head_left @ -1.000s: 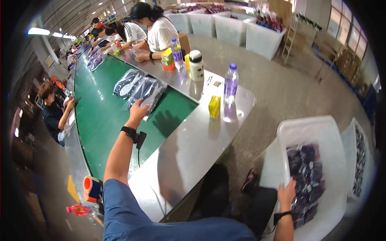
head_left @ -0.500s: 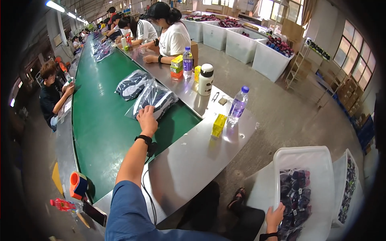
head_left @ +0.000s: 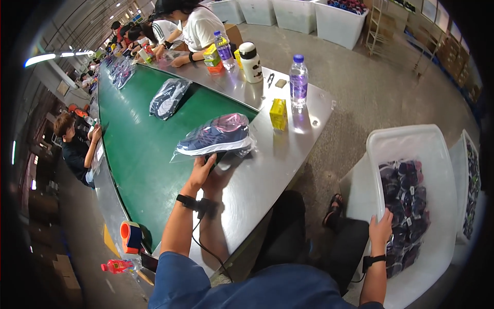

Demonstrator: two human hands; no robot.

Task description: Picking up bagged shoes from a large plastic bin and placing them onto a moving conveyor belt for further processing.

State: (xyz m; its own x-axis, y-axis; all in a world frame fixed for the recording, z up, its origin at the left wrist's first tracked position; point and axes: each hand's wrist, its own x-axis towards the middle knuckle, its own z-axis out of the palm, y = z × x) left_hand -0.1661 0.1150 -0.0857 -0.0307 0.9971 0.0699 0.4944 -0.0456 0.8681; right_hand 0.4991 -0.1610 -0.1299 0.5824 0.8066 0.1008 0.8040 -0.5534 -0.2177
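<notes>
My left hand point(head_left: 201, 171) holds a clear plastic bag from below, with navy and pink sneakers point(head_left: 216, 135) inside, white soles downward. The bag is raised over the near end of the green conveyor belt point(head_left: 149, 165) and its metal edge. My fingers are partly hidden under it. Another bagged pair of shoes point(head_left: 170, 98) lies farther up the belt, soles showing. Low on the right, my right hand point(head_left: 381, 229) is hooked over the rim of a white plastic bin point(head_left: 442, 170). Several dark bagged shoes point(head_left: 404, 206) fill the bottom of that bin.
On the metal table point(head_left: 257, 170) stand a yellow box point(head_left: 278, 114), a water bottle point(head_left: 298, 82) and a white flask point(head_left: 251, 63). Tape rolls point(head_left: 130, 237) and a red-labelled bottle point(head_left: 117, 266) sit lower left. Co-workers line the belt; one person point(head_left: 77, 147) stands at left.
My left hand has lifted the nearer bagged sneakers off the belt and brought them toward me. My right hand stays on the bin rim. The head view has turned right and down.
</notes>
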